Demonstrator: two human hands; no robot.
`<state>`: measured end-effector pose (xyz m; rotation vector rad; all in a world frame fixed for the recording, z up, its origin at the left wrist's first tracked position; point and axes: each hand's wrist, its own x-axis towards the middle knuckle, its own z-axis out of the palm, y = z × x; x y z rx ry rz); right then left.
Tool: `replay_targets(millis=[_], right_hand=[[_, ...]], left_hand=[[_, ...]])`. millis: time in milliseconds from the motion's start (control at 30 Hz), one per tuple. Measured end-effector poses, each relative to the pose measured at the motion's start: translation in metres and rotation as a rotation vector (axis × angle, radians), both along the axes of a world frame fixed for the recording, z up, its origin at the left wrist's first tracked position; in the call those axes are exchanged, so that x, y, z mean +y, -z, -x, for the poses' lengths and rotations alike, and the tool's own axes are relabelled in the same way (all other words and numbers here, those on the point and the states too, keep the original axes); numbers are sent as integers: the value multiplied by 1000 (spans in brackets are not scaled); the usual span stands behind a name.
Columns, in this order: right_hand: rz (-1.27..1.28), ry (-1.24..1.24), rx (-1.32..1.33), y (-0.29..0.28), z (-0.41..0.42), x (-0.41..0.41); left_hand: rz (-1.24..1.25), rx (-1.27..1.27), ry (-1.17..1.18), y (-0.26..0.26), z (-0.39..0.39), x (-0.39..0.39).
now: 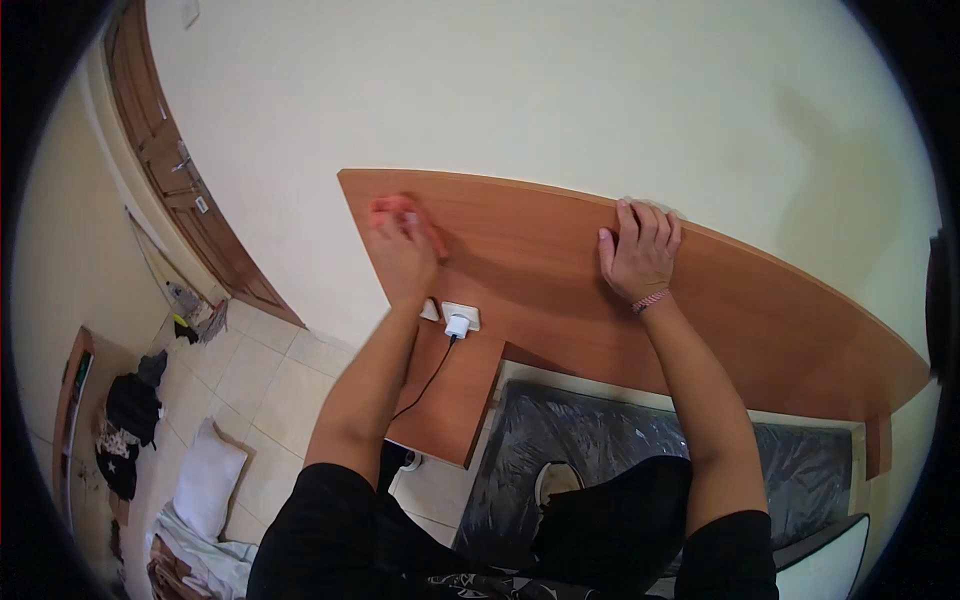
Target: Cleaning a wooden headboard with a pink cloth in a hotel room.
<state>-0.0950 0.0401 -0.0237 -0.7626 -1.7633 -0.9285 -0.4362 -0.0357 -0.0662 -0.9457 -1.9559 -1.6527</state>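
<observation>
My left hand [405,251] grips a red-orange cloth [431,238] and presses it against the left end of a wooden headboard [525,247]. The hand and cloth look slightly blurred. My right hand [643,251] rests on the headboard's top edge, its fingertips over the rim and a braided bracelet at the wrist; nothing is in it. Below my left hand, a white plug [457,325] sits in a wall socket [471,312], with a black cable [431,381] running down over a wooden bedside shelf [442,405].
A mattress in dark plastic [600,420] lies below the headboard, with one shoe [557,480] on it. On the tiled floor at left are a white pillow [210,476], crumpled fabric [202,559] and dark bags or clothes [133,409]. A wooden door [187,172] stands at upper left.
</observation>
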Motion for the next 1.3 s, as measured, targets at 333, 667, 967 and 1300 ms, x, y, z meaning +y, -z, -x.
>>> replay_targets(millis=[333, 667, 967, 1300], right_hand=[[-138, -65, -143, -40, 9, 11], [-11, -132, -106, -40, 6, 7], [-51, -117, -43, -39, 14, 6], [-60, -86, -22, -35, 16, 4]], left_hand=[[-124, -32, -224, -61, 85, 21], [84, 905, 28, -32, 22, -5], [71, 237, -222, -79, 30, 7], [17, 491, -106, -87, 68, 11]])
